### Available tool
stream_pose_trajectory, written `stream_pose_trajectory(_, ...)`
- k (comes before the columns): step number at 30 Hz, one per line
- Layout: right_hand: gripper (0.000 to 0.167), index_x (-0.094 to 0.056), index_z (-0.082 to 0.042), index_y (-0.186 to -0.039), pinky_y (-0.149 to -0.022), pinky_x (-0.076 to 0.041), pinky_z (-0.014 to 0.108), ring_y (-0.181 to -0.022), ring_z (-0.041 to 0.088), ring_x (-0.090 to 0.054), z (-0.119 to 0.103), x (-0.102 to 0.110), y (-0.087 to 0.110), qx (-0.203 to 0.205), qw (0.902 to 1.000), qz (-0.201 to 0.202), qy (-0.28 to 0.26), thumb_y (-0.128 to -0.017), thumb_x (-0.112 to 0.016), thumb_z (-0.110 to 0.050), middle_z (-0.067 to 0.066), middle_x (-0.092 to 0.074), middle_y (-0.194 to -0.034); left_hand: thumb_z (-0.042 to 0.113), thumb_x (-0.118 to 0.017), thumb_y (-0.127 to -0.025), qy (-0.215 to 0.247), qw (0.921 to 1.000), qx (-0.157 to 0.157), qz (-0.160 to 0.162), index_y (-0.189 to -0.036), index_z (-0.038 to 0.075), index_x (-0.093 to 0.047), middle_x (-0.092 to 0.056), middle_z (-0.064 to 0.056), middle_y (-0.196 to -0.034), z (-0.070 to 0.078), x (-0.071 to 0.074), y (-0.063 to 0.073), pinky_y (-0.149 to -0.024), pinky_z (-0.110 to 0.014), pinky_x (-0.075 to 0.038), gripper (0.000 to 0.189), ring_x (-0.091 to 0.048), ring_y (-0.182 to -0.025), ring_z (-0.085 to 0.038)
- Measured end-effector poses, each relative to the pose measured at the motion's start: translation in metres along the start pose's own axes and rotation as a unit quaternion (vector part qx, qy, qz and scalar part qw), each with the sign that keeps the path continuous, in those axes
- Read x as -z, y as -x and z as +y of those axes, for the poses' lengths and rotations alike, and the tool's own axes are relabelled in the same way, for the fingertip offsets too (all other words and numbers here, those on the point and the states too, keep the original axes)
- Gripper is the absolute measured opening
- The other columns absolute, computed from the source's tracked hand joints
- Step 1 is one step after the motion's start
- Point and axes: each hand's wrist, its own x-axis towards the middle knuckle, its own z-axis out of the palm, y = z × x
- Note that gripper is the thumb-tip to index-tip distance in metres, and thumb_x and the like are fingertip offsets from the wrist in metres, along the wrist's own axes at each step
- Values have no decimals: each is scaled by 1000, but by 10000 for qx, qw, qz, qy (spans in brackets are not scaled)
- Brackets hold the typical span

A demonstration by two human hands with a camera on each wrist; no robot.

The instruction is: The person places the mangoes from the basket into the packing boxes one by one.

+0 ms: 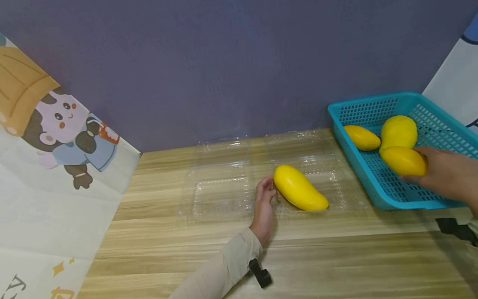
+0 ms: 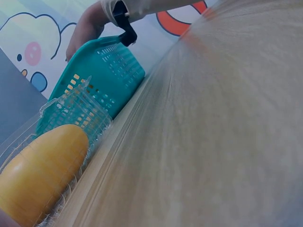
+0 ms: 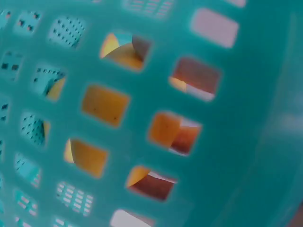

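Note:
In the teal basket (image 1: 356, 170), my right hand (image 1: 448, 172) grips a yellow-orange mango (image 1: 403, 161), fingers and thumb around its right end. Another mango (image 1: 361, 138) and a larger, paler yellow fruit (image 1: 398, 131) lie beside it. My left hand (image 1: 264, 209) rests at the left side of the right clear plastic clamshell box (image 1: 334, 182), its fingers loosely bent beside a big yellow mango (image 1: 298, 189). That mango lies slanted in the box. In the right wrist view the basket wall (image 3: 227, 142) hides most of the hand and fruit.
A second clear clamshell box (image 1: 222, 195) stands with its lid folded back to the left of my left hand. Both boxes are on a wood-grain table (image 1: 149, 241). A dark purple wall (image 1: 224, 74) rises behind, and a cartoon-printed sheet (image 1: 37, 216) borders the left side.

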Motion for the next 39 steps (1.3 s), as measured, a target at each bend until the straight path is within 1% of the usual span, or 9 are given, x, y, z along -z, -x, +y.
stream_pose_trajectory(3,88,-35,24,-133,-58,-40,47,-65,33,-49,-2,1,1,34,10000,-10,4,-83,-76,-36,34,-54,-86,13,-41,-97,46,10000,-10,-5,-146,14,-40,-36,-5,-156,0,0,0,-126,-48,-17,49,-26,-150,-25)
stream_pose_trajectory(6,90,-36,23,-133,-57,-40,45,-64,32,-49,-3,0,1,22,10000,72,31,-83,-77,-40,34,-54,-87,13,-41,-97,75,10000,15,-10,-146,14,-40,-36,-5,-156,0,0,0,-126,-48,-16,49,-26,-150,-25)
stream_pose_trajectory(9,93,-37,22,-133,-56,-41,46,-65,33,-51,-4,-1,2,7,9999,135,82,-82,-78,-43,37,-54,-92,13,-41,-97,90,9999,44,-6,-146,15,-40,-36,-5,-156,-1,0,0,-126,-49,-16,49,-26,-150,-25)
stream_pose_trajectory(13,89,-38,22,-132,-56,-42,48,-66,34,-53,-6,-2,3,77,9997,220,118,-81,-78,-41,40,-54,-97,14,-41,-97,108,9999,62,4,-146,15,-40,-36,-5,-155,-1,0,-1,-125,-49,-17,49,-27,-149,-25)
stream_pose_trajectory(16,89,-39,21,-131,-56,-42,48,-65,34,-53,-7,-2,3,129,9994,287,118,-81,-79,-40,40,-54,-98,14,-41,-97,102,9999,64,-4,-146,15,-40,-36,-5,-155,-1,0,-1,-125,-49,-17,49,-27,-149,-25)
stream_pose_trajectory(26,92,-39,21,-132,-58,-43,51,-71,40,-55,-16,2,6,113,9992,341,174,-82,-77,-47,47,-48,-113,14,-41,-97,104,9999,42,-8,-146,15,-40,-36,-5,-156,-1,0,-2,-126,-49,-17,48,-26,-150,-25)
stream_pose_trajectory(30,92,-40,21,-132,-59,-44,54,-75,44,-56,-19,4,8,151,9990,382,191,-83,-77,-47,48,-46,-115,14,-41,-98,98,9999,30,-14,-146,15,-40,-36,-5,-156,-1,0,-2,-126,-49,-17,48,-27,-150,-25)
stream_pose_trajectory(32,90,-41,20,-132,-60,-45,55,-77,46,-57,-20,4,9,177,9987,433,206,-82,-78,-45,48,-47,-116,14,-41,-98,97,9999,31,-12,-146,15,-40,-36,-5,-155,-1,0,-2,-125,-49,-17,48,-27,-149,-25)
stream_pose_trajectory(39,89,-40,19,-133,-61,-45,56,-80,47,-58,-25,6,12,237,9984,455,221,-81,-79,-43,48,-48,-117,13,-41,-97,110,9999,39,-14,-146,15,-40,-36,-5,-155,-1,1,-2,-125,-49,-17,49,-27,-149,-25)
